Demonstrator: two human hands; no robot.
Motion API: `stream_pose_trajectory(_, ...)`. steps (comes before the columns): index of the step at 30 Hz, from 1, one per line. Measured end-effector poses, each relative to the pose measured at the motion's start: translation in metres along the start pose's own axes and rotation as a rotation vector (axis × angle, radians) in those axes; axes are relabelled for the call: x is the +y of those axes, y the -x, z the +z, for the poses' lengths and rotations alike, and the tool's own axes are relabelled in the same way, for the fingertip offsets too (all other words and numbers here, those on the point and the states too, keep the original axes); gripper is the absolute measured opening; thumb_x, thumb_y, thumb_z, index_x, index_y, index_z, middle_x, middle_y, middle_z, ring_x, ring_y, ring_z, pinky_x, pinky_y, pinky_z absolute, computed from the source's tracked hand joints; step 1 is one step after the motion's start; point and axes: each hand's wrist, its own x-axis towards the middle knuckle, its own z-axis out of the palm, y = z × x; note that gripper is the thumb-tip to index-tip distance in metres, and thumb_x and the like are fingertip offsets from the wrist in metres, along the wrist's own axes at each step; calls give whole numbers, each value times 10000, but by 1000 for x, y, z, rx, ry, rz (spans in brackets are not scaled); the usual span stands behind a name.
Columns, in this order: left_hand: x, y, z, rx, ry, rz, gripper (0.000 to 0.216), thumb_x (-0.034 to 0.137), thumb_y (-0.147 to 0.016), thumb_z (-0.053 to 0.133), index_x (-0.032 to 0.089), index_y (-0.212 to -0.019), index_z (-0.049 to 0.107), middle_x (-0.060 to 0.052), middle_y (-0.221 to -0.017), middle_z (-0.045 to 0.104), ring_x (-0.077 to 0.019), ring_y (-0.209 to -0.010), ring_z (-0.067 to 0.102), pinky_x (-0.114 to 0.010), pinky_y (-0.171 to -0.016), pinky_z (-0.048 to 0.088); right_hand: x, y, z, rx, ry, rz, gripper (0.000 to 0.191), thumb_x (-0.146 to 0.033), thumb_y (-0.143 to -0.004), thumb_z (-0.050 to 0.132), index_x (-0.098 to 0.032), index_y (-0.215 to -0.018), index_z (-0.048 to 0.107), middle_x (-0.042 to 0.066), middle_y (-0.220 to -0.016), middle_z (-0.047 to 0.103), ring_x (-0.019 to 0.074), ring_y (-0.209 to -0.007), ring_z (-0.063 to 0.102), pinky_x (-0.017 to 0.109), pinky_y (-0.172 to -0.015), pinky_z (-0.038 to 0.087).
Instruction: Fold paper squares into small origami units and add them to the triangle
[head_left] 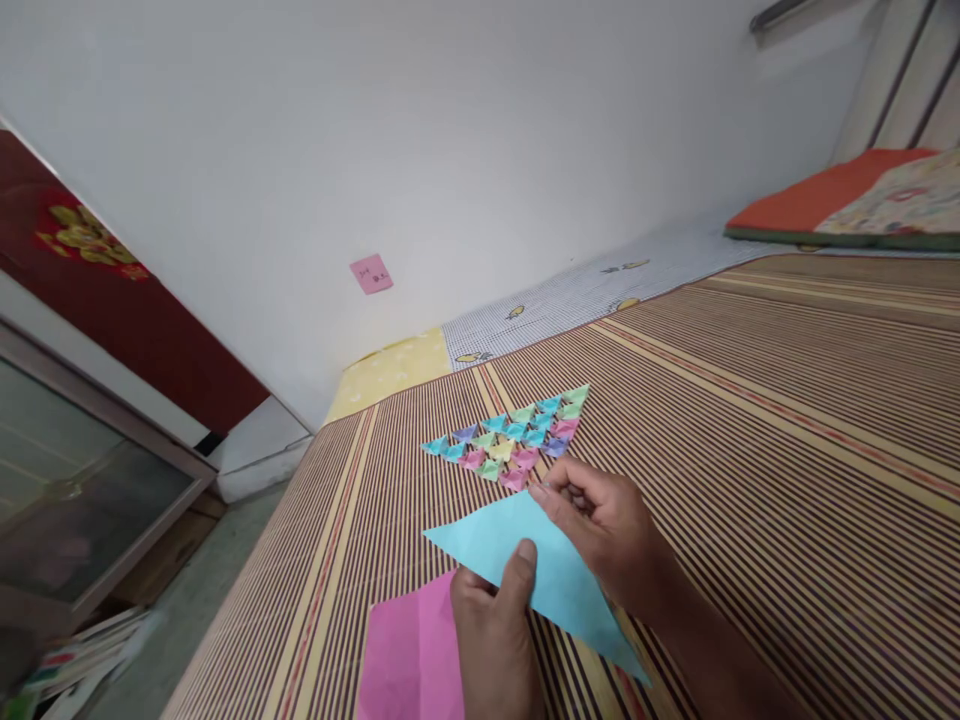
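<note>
A light blue sheet of paper (pixel 559 580), folded into a triangle, is held up above the striped mat (pixel 735 480). My left hand (pixel 495 630) grips its lower long edge, thumb on top and fingers underneath. At the upper corner, my right hand (pixel 592 520) pinches the paper between thumb and index finger. Beneath and beside my left hand lies a pink sheet of paper (pixel 397 650) with a crease down it. Just beyond both hands, several small folded paper pieces (pixel 502 448) in blue, green, pink, purple and yellow are laid out in a triangle.
The mat covers a bed against a white wall (pixel 465 140) that bears a pink note (pixel 371 274). Folded orange bedding (pixel 810 195) lies at the far right. Left of the bed edge are the floor (pixel 232 570), a glass-panelled cabinet (pixel 75 490) and stacked papers (pixel 90 660).
</note>
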Motion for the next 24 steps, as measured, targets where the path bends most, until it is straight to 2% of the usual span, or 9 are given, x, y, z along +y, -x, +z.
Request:
stream_pose_trajectory(5,3,-3,-4,15,27,-11,405,374,-681,872,120,-949,704,-125,-880,780,-275,-768,745,-361,-709,582,7,-3,-6,114,-227,104,321,-431,-941,598,-202,-727,530,-76,-548,395,95,-457,340,213,-422,284)
stream_pose_trajectory(8,7,-5,-5,-5,74,2,426,343,-666,882,110,-985,722,-137,-915,783,-284,-800,748,-375,-740,587,13,-6,-8,145,-290,129,339,-463,-945,594,-191,-745,566,-54,-588,476,96,-476,397,212,-445,329)
stream_pose_trajectory(14,9,-6,-8,10,61,-17,422,336,-637,903,109,-946,726,-121,-866,784,-294,-821,752,-383,-774,591,14,-8,-7,-35,-373,154,355,-494,-952,587,-164,-867,683,-10,-691,575,112,-577,502,228,-551,416)
stream_pose_trajectory(19,7,-6,-8,-11,52,-34,436,354,-650,894,114,-967,717,-132,-883,786,-308,-837,755,-398,-781,592,12,-8,-6,-141,-411,204,438,-526,-932,609,-173,-678,560,-41,-577,484,99,-537,444,222,-524,369)
stream_pose_trajectory(24,6,-4,-6,-22,69,-23,399,341,-650,888,121,-936,717,-132,-882,788,-309,-829,758,-402,-779,593,8,-7,-8,-181,-441,249,376,-517,-866,678,-163,-764,601,-55,-599,453,91,-532,395,212,-491,335)
